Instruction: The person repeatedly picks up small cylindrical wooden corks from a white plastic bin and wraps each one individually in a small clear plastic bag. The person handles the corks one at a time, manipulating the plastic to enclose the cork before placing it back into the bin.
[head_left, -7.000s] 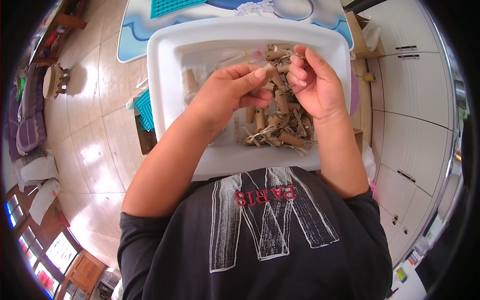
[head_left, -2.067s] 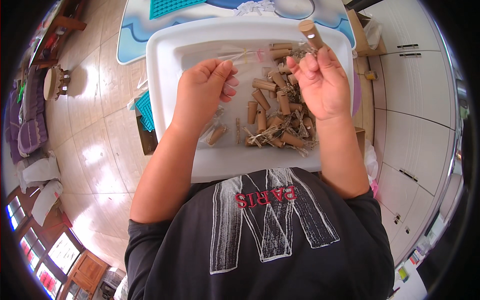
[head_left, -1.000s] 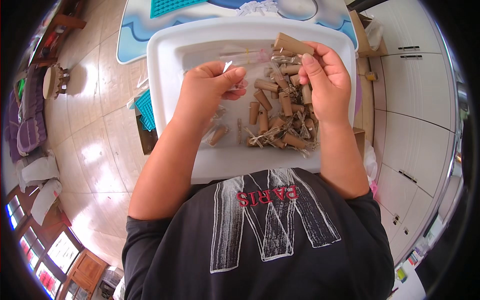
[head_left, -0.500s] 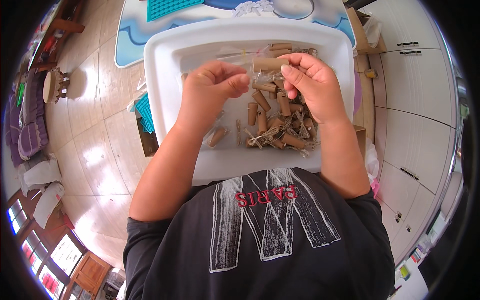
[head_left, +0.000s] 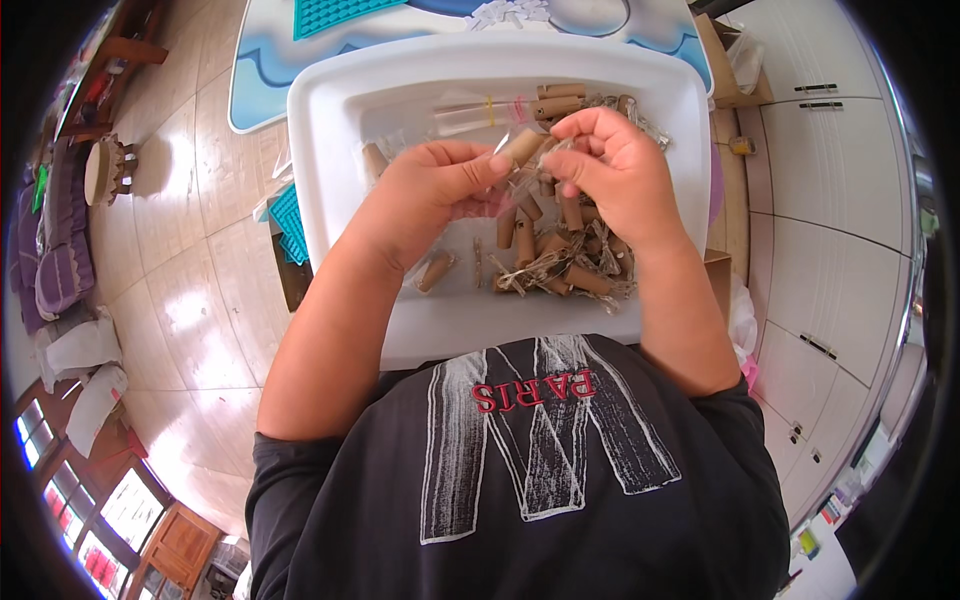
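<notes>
Shifted left, now tilted since the earlier frame: brown tube [head_left: 523,147], between both hands, over the far half of the white tray [head_left: 322,120], axis slanting near-left to far-right; left hand [head_left: 440,182], pinched on clear bag [head_left: 514,192], at the near-left end; right hand [head_left: 622,172], half-curled, pinching wire bundle [head_left: 549,158], beside the far-right end

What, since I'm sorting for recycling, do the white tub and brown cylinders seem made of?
White tub: probably plastic, satin finish, from its smooth, rounded rim. Brown cylinders: matte-looking, perhaps plastic or cardboard; their even colour leaves it open.
</notes>
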